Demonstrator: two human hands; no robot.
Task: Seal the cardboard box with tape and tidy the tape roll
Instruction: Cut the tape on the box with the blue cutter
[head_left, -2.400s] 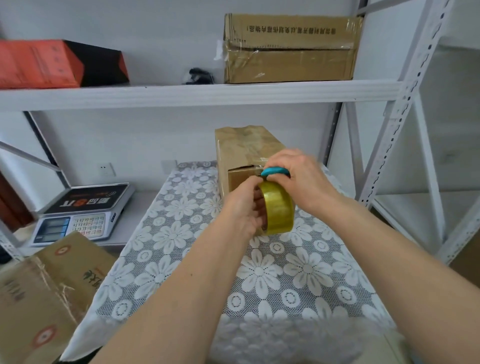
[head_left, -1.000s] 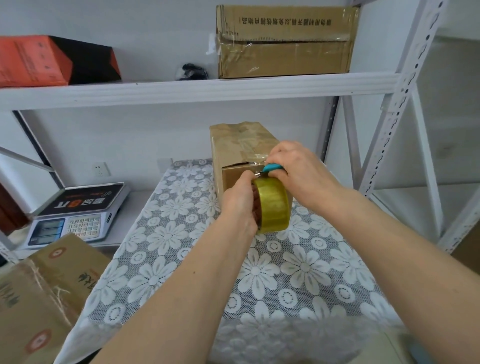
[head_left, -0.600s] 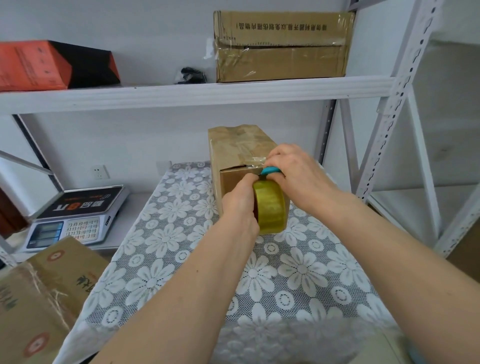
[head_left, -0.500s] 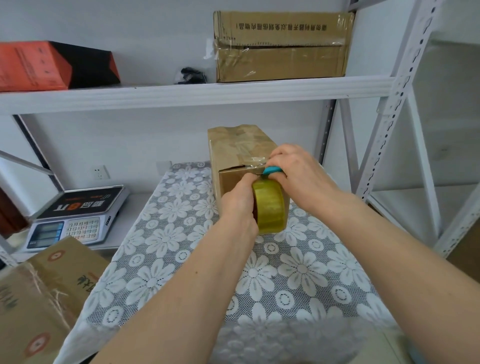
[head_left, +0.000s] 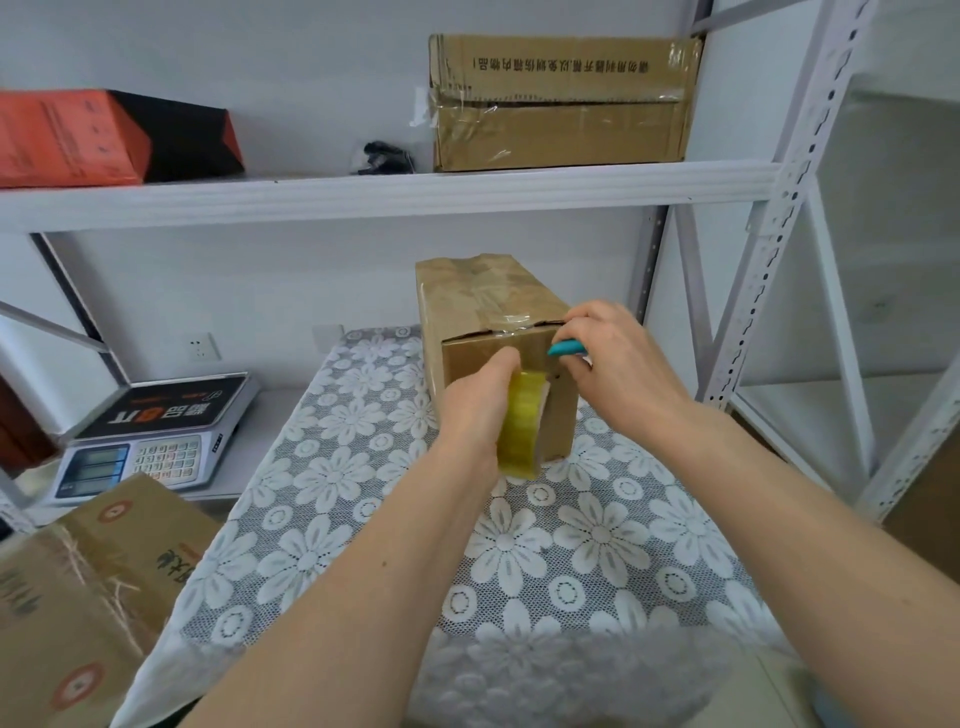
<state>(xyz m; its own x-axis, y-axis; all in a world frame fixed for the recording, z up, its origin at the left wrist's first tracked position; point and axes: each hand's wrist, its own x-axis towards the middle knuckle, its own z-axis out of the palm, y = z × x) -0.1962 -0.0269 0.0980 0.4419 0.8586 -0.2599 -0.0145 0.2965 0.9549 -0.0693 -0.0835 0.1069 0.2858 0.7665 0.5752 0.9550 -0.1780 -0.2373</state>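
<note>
A brown cardboard box (head_left: 485, 304) lies on the flower-patterned tablecloth (head_left: 332, 483), its near end facing me, with clear tape across its top seam. My left hand (head_left: 480, 402) grips the yellow tape roll (head_left: 522, 423) upright against the box's near face. My right hand (head_left: 618, 358) is beside the box's upper right edge and holds a small teal tool (head_left: 566, 347); its blade or tip is hidden by the fingers.
An electronic scale (head_left: 156, 431) sits on the low shelf at left, with a printed carton (head_left: 88, 587) in front of it. The upper shelf (head_left: 389, 192) carries a taped carton (head_left: 561, 104), an orange-black box (head_left: 104, 137) and a small black item (head_left: 382, 156). A metal rack post (head_left: 779, 208) stands right.
My right hand with the teal tool has moved right, off the roll. My left hand has pressed the roll lower against the box face.
</note>
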